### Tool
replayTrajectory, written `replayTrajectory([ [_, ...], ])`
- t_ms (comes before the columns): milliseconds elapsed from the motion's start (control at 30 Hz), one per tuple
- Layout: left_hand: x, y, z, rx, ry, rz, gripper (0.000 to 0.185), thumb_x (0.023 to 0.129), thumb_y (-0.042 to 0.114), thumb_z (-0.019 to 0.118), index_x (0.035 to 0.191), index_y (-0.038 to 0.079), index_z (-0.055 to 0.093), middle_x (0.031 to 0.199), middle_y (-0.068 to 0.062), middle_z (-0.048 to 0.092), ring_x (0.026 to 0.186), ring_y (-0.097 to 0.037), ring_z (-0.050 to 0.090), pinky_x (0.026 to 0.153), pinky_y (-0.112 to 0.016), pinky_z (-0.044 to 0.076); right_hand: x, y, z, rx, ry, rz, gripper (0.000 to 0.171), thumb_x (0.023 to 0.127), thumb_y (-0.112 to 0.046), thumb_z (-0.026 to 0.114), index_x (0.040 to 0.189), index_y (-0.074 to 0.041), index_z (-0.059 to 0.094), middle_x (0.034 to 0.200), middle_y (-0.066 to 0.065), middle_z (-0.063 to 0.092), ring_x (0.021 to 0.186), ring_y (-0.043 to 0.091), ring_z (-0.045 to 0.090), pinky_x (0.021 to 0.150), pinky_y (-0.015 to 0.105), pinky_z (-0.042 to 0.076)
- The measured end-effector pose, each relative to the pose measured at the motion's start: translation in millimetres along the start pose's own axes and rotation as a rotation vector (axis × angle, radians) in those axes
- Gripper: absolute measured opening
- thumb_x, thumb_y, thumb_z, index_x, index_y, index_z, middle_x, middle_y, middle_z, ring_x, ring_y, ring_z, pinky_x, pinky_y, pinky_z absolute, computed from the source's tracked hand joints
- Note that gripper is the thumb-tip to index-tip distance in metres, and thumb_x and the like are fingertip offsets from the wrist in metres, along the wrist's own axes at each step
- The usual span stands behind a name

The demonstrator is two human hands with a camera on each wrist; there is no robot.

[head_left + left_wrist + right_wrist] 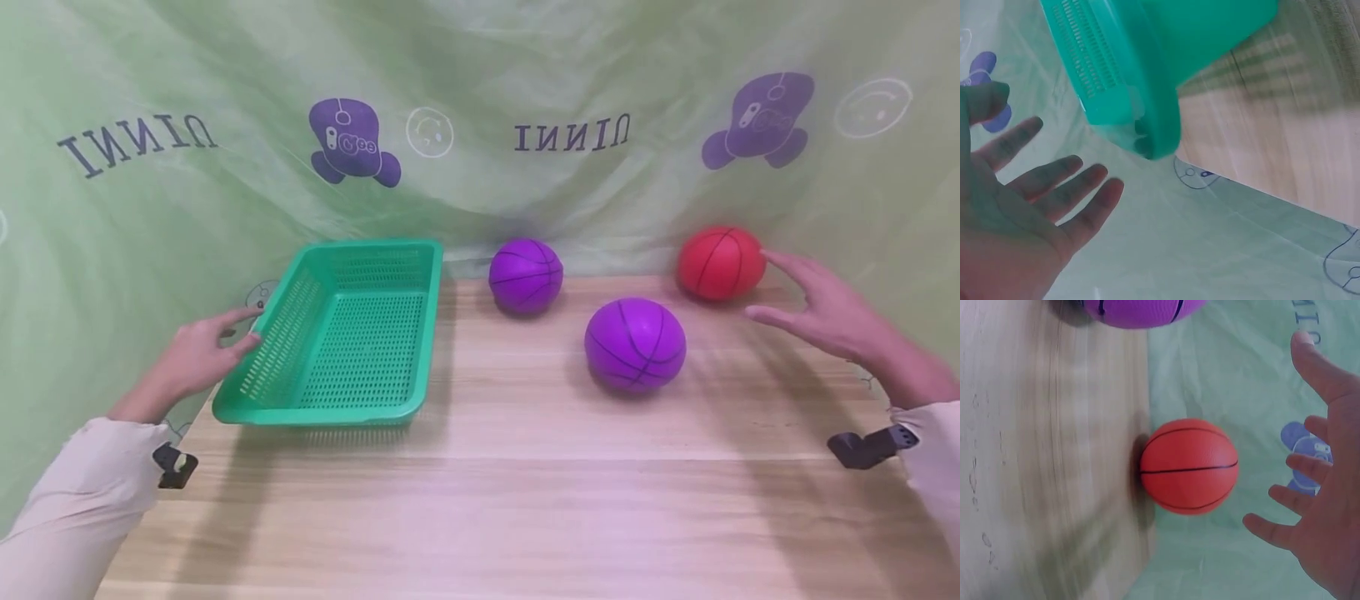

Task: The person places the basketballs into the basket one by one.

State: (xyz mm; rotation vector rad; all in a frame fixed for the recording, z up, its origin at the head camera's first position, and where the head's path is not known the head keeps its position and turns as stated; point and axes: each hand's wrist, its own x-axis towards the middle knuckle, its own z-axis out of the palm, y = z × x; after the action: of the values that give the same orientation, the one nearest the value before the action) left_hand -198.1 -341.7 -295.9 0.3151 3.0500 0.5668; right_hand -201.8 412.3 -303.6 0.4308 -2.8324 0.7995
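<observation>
A green plastic basket [431, 333] with perforated walls stands on the left of the wooden table. My left hand [197, 354] is just outside its left rim, fingers spread and holding nothing; the left wrist view shows a gap between the fingers [1094, 206] and the basket [1166, 119]. At the back right lies a red toy basketball [720, 263]. My right hand [832, 317] is spread beside that ball, to its right, and in the right wrist view the fingers stay apart from the red ball [1190, 467]. One purple ball [636, 345] sits to the front left of the red one.
Another purple ball [525, 277] is at the table's back edge, between the basket and the red ball. A green printed cloth [480, 200] hangs behind the wooden table [510, 508]. Black wrist mounts [873, 446] are strapped at both sleeves.
</observation>
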Motion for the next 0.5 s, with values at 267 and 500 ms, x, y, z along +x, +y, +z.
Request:
replayTrajectory([
  [267, 2.2, -14.5, 1.5, -0.093, -0.053, -0.022, 0.056, 0.108, 0.027, 0.044, 0.155, -0.001, 0.029, 0.144, -0.040, 0.036, 0.122, -0.059, 0.045, 0.093, -0.075, 0.036, 0.1, 14.0, -3.7, 0.069, -0.029, -0.003, 0.081, 0.092, -0.014, 0.070, 0.158, -0.002, 0.024, 0.155, 0.034, 0.023, 0.142, 0.052, 0.015, 0.095, 0.080, 0.023],
  [500, 5.0, -19.3, 5.0, -0.141, -0.025, -0.012, 0.053, 0.108, 0.017, 0.041, 0.155, -0.004, 0.027, 0.134, -0.041, 0.046, 0.119, -0.060, 0.046, 0.091, -0.073, 0.040, 1.9, 24.9, -7.6, 0.075, -0.073, 0.018, 0.081, 0.092, -0.012, 0.069, 0.158, 0.000, 0.023, 0.155, 0.033, 0.022, 0.144, 0.048, 0.014, 0.087, 0.080, 0.029],
])
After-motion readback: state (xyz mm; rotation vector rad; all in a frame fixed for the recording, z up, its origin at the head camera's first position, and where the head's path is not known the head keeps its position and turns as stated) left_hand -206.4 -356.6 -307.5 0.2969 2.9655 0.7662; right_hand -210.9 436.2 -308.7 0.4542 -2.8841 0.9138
